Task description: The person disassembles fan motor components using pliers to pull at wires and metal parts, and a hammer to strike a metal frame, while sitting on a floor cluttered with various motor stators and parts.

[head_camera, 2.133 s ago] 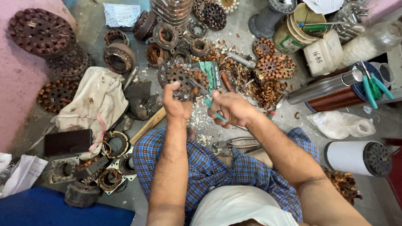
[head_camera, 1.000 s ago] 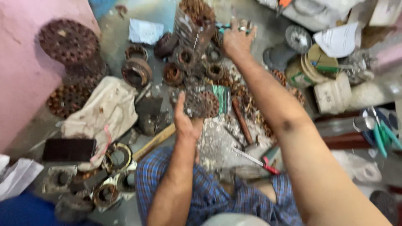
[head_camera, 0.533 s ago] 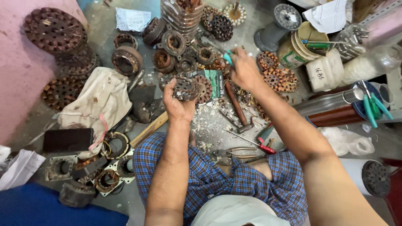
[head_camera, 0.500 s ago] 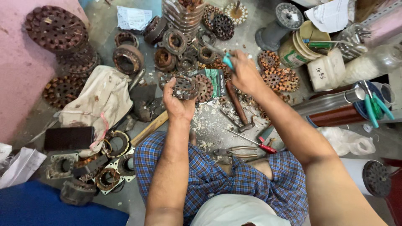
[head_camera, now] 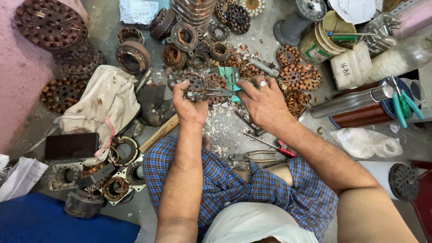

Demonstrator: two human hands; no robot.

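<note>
My left hand (head_camera: 189, 105) grips a round, rusty stator core (head_camera: 193, 83) and holds it up over the floor in front of my knees. My right hand (head_camera: 263, 101) holds teal-handled pliers (head_camera: 227, 92) whose jaws reach left into the core. A ring sits on one right finger. Both forearms stretch out over my blue checked shorts (head_camera: 225, 180).
Rusty stator cores and copper windings (head_camera: 292, 76) litter the floor ahead. A dirty cloth bag (head_camera: 96, 105), a wooden-handled hammer (head_camera: 157, 132), loose pliers (head_camera: 249, 156), a red-handled screwdriver (head_camera: 274, 147), a copper wire spool (head_camera: 369, 114), tins and a plastic jar lie around.
My right hand reached far forward, then came back with the teal-handled pliers and now works them at the core in my left hand. The view shifted with my head.
</note>
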